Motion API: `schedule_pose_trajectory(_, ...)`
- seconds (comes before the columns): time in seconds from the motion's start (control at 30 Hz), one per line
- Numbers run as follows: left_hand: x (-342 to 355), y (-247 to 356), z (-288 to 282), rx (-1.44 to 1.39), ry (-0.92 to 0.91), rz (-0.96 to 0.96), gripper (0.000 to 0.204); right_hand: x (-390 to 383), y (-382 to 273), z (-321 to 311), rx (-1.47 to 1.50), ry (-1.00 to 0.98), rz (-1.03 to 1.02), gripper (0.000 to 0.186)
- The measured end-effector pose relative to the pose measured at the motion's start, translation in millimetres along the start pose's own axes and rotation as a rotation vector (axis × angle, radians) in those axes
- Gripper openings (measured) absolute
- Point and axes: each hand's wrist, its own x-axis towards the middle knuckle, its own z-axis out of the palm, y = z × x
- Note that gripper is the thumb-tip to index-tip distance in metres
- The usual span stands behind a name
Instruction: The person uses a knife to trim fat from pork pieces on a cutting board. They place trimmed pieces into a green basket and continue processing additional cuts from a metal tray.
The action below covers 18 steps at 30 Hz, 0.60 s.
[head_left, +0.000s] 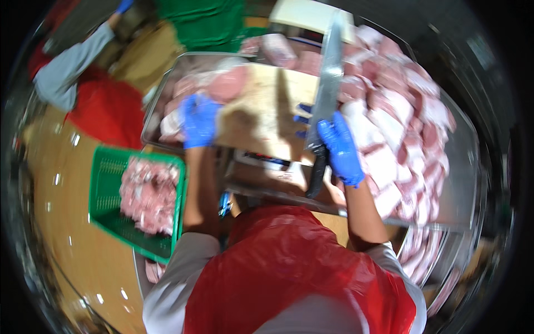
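Observation:
My right hand [340,149], in a blue glove, holds a large knife [329,75] by the area where blade and black handle meet. The broad blade points away from me, and several fingertips show past its left side. Under the blade lies a pale cutting board [267,106] with dark shadows across it. At the board's left edge, my left hand [199,119], also gloved in blue, is over pieces of pink meat [186,86]. Its fingers are blurred, so their grip cannot be made out. A round cut slice [228,82] rests near the board's upper left corner.
A large heap of meat pieces [397,128] fills the metal table on the right. On my left stands a green basket [97,189] with meat trimmings [149,195]. A co-worker in a red apron [108,106] is at the upper left. A white block [300,14] sits beyond the board.

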Motion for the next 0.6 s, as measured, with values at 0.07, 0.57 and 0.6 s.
schedule_pose_trajectory(0.07, 53.5, -8.5, -50.4, 0.195, 0.341, 0.119, 0.011, -33.9, 12.2, -36.6, 0.120, -0.030, 0.093, 0.038)
schedule_pose_trajectory(0.57, -58.8, -86.4, 483.8, 0.888, -1.139, 1.147, 0.087, -283.6, 41.9, -129.7, -0.058, 0.977, 0.241, 0.030)
schedule_pose_trajectory(0.6, -57.6, -88.1, 511.4, 0.832, -1.114, 1.218, 0.087, -299.6, 37.0, -128.6, -0.035, 1.031, 0.240, 0.031)
